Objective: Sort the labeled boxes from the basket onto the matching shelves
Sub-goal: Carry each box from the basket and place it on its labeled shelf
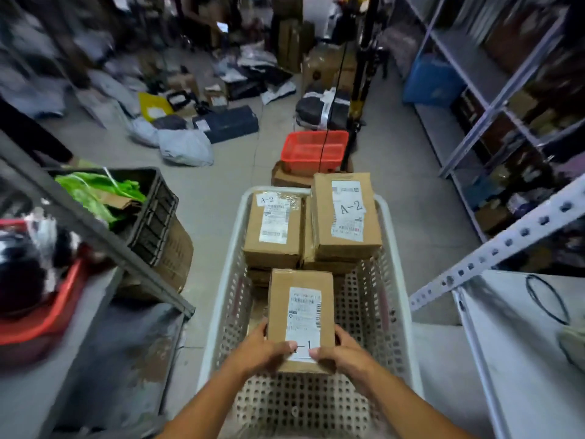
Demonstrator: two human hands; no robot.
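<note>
— Head view showed what, then?
— Both hands gripped a small cardboard box (300, 318) over the near end of a white plastic basket (387, 312) with perforated walls. The left hand (264, 351) and right hand (340, 353) each curled fingers round a side, thumbs pressed flat on its paper label.
— And the rest of the load?
— Two taped brown boxes marked A-2, the left box (273, 229) and the right box (346, 217), sat stacked on others at the far end.
— Anything nearby?
— A red mesh tray (313, 150) lay on the floor beyond, and grey metal shelves (468, 74) stood at the right.
</note>
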